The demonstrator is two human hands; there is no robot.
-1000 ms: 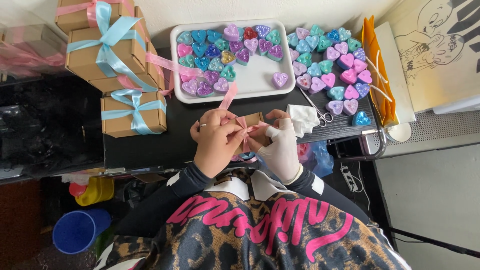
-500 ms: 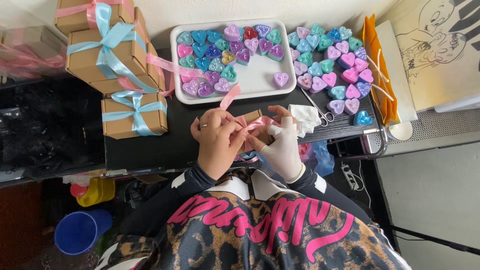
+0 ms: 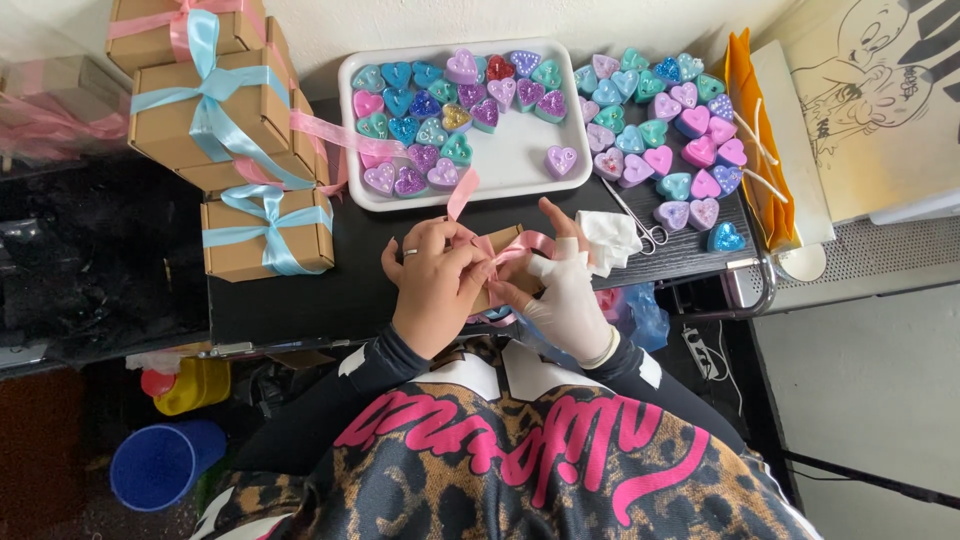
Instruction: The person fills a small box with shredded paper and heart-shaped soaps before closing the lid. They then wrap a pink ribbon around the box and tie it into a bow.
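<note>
At the frame's center, the left hand (image 3: 437, 285) and the bandaged right hand (image 3: 562, 290) both pinch a pink ribbon (image 3: 500, 246) around a small cardboard box (image 3: 503, 243) on the black tabletop (image 3: 340, 290).

Bright, even daylight falls from the far side, leaving only soft shadows. The white tray (image 3: 520, 165) gleams without harsh glare. Far-left boxes (image 3: 60, 95) look hazy; edges bend slightly.

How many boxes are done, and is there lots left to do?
Several boxes look done: the stack of ribbon-tied cardboard boxes sits at the left. Right now the left hand and the gloved right hand hold pink ribbon over one small box. Many heart shapes remain on the white tray and on the table beside it.
</note>
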